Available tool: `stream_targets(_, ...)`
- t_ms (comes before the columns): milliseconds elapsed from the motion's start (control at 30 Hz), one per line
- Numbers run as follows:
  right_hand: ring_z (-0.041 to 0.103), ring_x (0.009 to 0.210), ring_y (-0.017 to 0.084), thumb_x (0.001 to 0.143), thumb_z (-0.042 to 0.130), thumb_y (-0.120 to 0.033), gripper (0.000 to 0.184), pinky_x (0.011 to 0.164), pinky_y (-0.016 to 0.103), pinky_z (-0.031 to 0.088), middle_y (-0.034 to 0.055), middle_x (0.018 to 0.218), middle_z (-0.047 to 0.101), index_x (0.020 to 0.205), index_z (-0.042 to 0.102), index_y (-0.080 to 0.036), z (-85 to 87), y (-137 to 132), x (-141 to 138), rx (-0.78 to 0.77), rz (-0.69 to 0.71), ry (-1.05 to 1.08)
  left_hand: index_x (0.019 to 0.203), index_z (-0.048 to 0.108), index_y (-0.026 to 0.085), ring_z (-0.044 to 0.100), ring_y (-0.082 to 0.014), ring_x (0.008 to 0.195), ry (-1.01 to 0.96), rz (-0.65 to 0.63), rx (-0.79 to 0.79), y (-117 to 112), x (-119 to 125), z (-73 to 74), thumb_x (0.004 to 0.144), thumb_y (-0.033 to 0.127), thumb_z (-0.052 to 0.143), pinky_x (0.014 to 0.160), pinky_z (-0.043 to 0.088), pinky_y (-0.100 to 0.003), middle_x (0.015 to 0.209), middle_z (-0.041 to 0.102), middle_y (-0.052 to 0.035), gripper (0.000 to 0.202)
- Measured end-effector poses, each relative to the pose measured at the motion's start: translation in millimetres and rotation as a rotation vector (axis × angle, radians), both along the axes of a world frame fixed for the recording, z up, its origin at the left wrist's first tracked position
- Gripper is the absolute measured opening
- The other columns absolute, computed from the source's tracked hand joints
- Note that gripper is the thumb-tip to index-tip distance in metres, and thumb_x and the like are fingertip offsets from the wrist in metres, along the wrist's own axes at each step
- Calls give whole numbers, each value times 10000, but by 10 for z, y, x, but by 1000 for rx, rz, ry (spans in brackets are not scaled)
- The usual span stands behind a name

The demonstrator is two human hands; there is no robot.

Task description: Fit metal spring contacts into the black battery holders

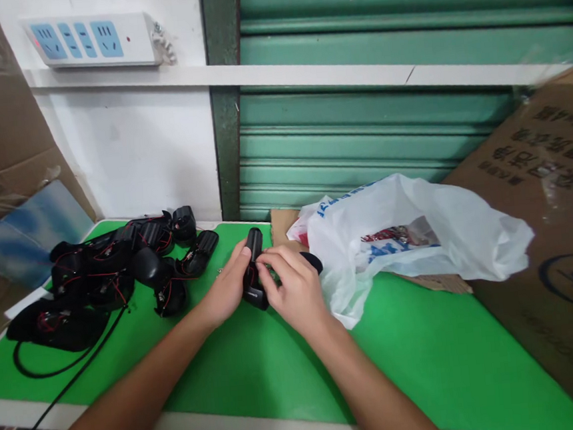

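Note:
My left hand (230, 285) is closed round the side of a black plastic housing (257, 299), held just above the green table top. The housing has a long ribbed upper part and small pale lettering near its lower end. Over its middle, my right hand (292, 283) has thumb and forefinger pinched together; what lies between the fingertips is too small to make out. Part of a dark rounded piece (313, 261) shows behind my right hand. To the left lies a heap of similar black housings (112, 260) with thin red and black wires.
A white plastic bag (401, 211) holding red wired parts (393, 234) lies right of my hands, on flat cardboard. Large cardboard boxes (543, 232) flank the table (427, 336). A black cable (80, 373) runs over the front edge. A power strip (95, 41) sits on the wall rail.

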State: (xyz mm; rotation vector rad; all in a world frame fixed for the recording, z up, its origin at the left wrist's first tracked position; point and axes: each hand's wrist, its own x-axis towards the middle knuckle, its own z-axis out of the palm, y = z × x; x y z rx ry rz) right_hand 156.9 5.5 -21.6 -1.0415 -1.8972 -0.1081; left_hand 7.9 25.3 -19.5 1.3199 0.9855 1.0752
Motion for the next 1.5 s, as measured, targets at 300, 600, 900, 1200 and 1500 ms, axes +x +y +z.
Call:
stream_targets(300, 687, 904, 209, 947, 651, -352, 190, 752, 355, 582, 57, 1020, 688, 1095, 721, -255, 127, 59, 126, -368, 183, 672, 1410, 551, 248, 688, -300, 1170, -300, -73, -208, -67, 41, 114, 892, 654, 649, 967, 588, -452, 1324, 697, -91, 666)
stream_targets(600, 681, 879, 207, 836, 753, -429, 295, 702, 310, 577, 35, 965, 716, 1054, 676, -246, -8, 113, 81, -733, 347, 815, 1341, 633, 211, 533, -270, 1354, 31, -22, 114, -13, -64, 43, 1021, 540, 476, 1198, 383, -416, 1370, 641, -83, 485)
stream_targets(900, 684, 942, 198, 901, 687, -387, 327, 850, 346, 564, 30, 999, 724, 1190, 600, -261, 1, 136, 112, -619, 372, 841, 1389, 556, 193, 674, -273, 1188, 78, -100, 265, 32, -165, 132, 946, 329, 645, 997, 561, -403, 1385, 639, -145, 472)
stream_targets(1200, 687, 993, 224, 891, 617, -298, 426, 869, 381, 559, 56, 1108, 717, 1307, 532, -273, -19, 126, 93, -557, 240, 710, 1401, 535, 167, 708, -268, 1122, 84, -88, 235, 23, -153, 148, 935, 398, 680, 861, 618, -348, 1289, 687, -159, 540)
stream_targets(1500, 682, 1063, 235, 855, 665, -311, 464, 873, 387, 565, 76, 1185, 698, 1291, 512, -269, 14, 120, 74, -598, 308, 720, 1393, 526, 193, 729, -233, 1038, 88, -75, 222, -7, -136, 180, 940, 412, 672, 823, 622, -313, 1257, 676, -135, 524)
